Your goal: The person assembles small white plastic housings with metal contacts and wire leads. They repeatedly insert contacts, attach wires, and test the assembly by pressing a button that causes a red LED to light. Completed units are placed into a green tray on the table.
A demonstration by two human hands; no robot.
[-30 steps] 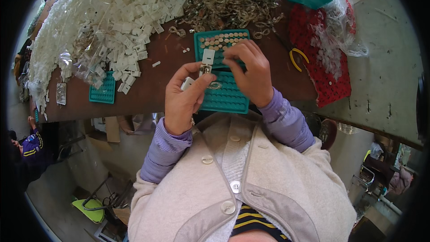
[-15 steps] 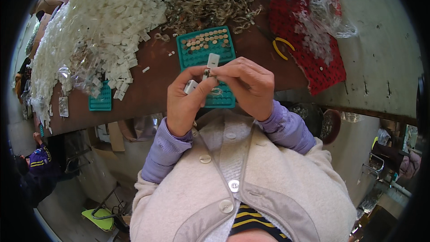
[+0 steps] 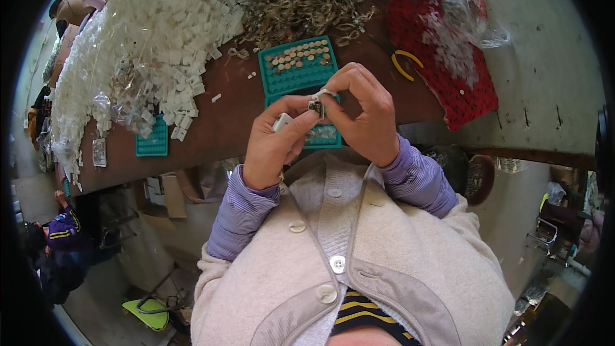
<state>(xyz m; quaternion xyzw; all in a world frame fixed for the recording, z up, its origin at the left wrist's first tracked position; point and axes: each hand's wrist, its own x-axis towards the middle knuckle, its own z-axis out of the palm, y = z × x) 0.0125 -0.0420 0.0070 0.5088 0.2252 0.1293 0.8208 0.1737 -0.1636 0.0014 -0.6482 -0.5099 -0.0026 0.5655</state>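
Observation:
Between thumb and fingers my left hand grips a small white plastic case, whose dark and metallic inside shows. A second white case is tucked against the fingers of that hand. My right hand is closed in a pinch at the top of the held case, on a small white plastic piece; whether it is joined to the case I cannot tell. Behind the hands lies a teal tray with several round tan discs. Another teal tray is partly hidden under my hands.
A big heap of white plastic parts covers the table's left. Tangled thin wires lie at the back. Yellow-handled pliers rest beside a red cloth. A small teal tray sits near the front edge. Another person is far left.
The white piece that stood upright above my left fingertips is now tilted toward my right hand, and the case's dark inside shows. My right hand has risen slightly. The whole view has shifted a little.

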